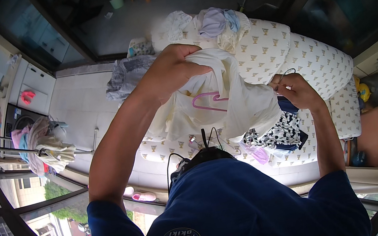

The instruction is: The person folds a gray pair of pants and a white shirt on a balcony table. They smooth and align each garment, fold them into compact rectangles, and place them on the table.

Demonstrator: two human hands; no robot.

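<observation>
A white garment [226, 70] is stretched between my two hands above the sofa. Its upper left part is pinched between the thumb and fingers of my left hand [180, 68]. My right hand [293, 91] grips the garment's right end, and a thin curved hook [286, 71] sticks up beside its fingers. Within the folds of the cloth, part of a pink clothes hanger [209, 102] shows; the rest is covered. Below my right hand lies a black-and-white patterned garment [277, 129] with dark cloth around it.
The sofa [321, 54] has a patterned white cover. Lilac clothing [212, 22] and a grey garment [129, 75] lie along its far and left sides. At left, clothes [43, 146] hang on a rail near a washing machine [18, 118]. A window frame [49, 201] borders the lower left.
</observation>
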